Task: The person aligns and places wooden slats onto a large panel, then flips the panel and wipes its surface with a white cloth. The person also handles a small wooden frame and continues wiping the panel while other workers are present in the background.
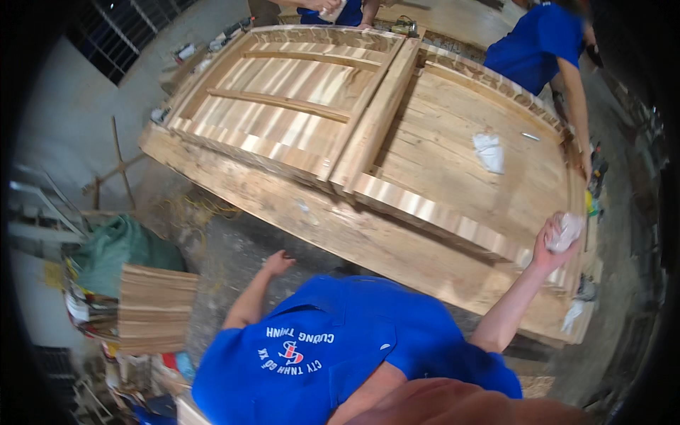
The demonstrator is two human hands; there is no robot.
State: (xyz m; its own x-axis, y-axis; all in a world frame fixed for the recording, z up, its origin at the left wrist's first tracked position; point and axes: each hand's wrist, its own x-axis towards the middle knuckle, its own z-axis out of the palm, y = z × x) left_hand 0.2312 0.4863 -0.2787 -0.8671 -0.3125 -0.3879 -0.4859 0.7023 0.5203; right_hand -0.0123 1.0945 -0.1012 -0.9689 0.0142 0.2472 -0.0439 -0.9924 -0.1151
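Note:
My right hand [547, 249] is closed round a pale pinkish-white wad [565, 232], which looks like crumpled cloth or paper. It is held at the near right corner of a large wooden frame panel [439, 211], by its striped edge. Away from the wood, my left hand [280, 262] hangs over the dark floor in front of the workbench [283, 202]. Its fingers are loosely bent, and nothing shows in them. Inside the right panel lie a crumpled white cloth [489, 154] and a small slim silvery tube [530, 137].
A second panel with crossbars [283, 105] adjoins on the left. Across the bench, a person in blue [535, 53] reaches along the right end; another person's hand [329, 10] holds a pale object at the far edge. A green sack [124, 248] and a wooden board [156, 308] stand left.

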